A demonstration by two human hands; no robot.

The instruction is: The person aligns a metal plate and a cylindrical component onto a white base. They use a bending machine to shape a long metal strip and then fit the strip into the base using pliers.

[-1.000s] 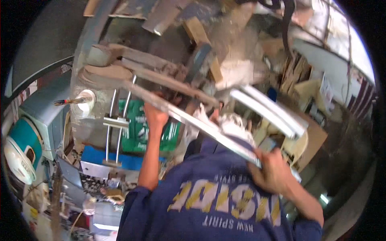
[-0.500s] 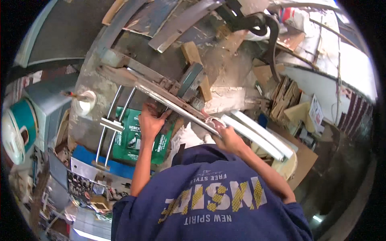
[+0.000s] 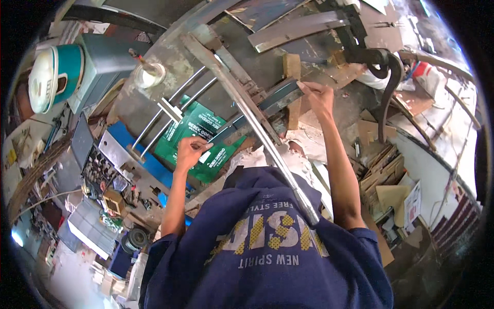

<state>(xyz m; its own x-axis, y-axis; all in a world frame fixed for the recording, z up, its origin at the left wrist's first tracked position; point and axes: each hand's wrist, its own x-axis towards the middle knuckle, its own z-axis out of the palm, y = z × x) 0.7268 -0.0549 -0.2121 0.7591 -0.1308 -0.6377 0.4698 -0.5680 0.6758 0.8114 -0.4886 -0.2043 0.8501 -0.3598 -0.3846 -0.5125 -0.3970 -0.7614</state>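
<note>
A dark flat strip [image 3: 280, 96] runs slantwise beneath a long metal lever [image 3: 234, 85] with a shiny tube handle [image 3: 275, 159]. At the strip's near left end, my left hand [image 3: 191, 152] pinches it between thumb and fingers, above a green printed plastic sheet [image 3: 218, 164]. My right hand [image 3: 318, 98] grips the far right end, beside a wooden block [image 3: 292, 67]. The handle's lower end lies over my shirt front, with neither hand on it. The lever hides the middle of the strip.
Left of the lever lies a frame of two shiny rods [image 3: 152, 123], beyond it a white pot [image 3: 150, 76] with a brush. A curved iron hook [image 3: 393, 92] rises at the right, near stacked cardboard pieces [image 3: 383, 167]. A teal and white cooler [image 3: 56, 77] stands far left.
My right hand has left the tube handle and moved up to the strip's far end. My left hand has come out from beside the lever to the strip's near end. The view has turned.
</note>
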